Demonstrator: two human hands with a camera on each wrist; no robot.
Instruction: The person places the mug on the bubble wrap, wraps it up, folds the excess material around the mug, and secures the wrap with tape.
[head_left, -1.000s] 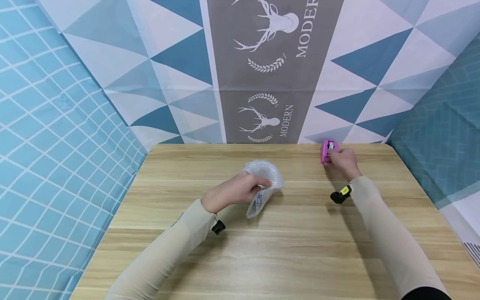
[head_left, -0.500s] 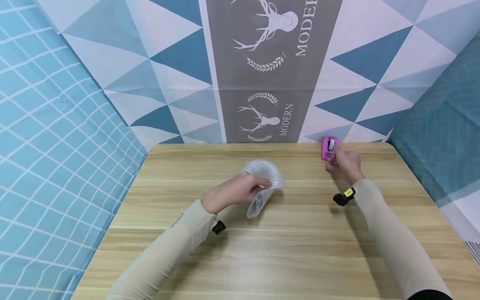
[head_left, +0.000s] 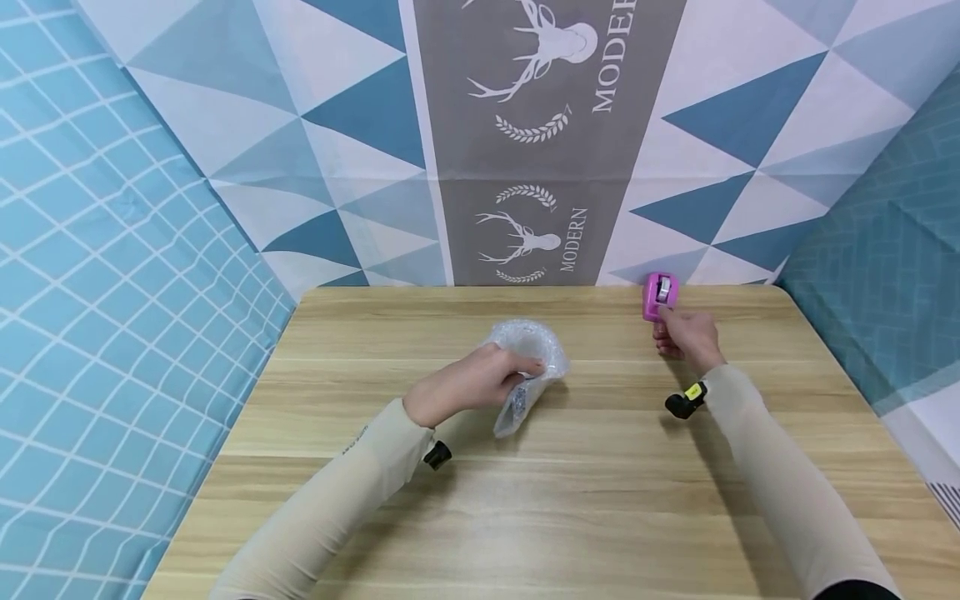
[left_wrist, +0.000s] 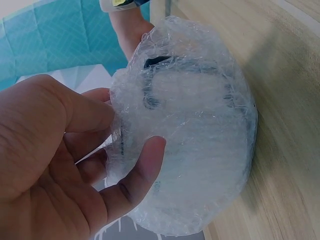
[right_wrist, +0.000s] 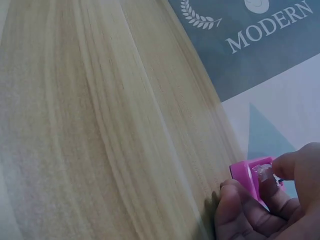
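My left hand [head_left: 467, 385] grips a thing wrapped in clear bubble wrap [head_left: 538, 343] standing tilted near the middle of the wooden table. In the left wrist view, the fingers and thumb hold the left edge of the bubble wrap [left_wrist: 200, 135]; dark edges show through the layers, but the wrapped thing itself is blurred. At the table's back right, a pink tape dispenser [head_left: 651, 304] carries a small roll of clear tape [head_left: 663, 289]. My right hand [head_left: 688, 337] is at its near end. In the right wrist view, thumb and forefinger pinch clear tape [right_wrist: 262, 172] against the dispenser, other fingers curled below.
The wooden table [head_left: 360, 333] ends at a patterned cloth wall [head_left: 525, 150] right behind the tape dispenser. A blue checked cloth [head_left: 112, 292] hangs on the left, a teal cloth [head_left: 885, 250] on the right. A small black camera [head_left: 684, 402] sits at the right wrist.
The tape dispenser has turned so its roll faces up more. My right hand's fingers have shifted from its side to its near end. The left hand and bubble wrap stay put.
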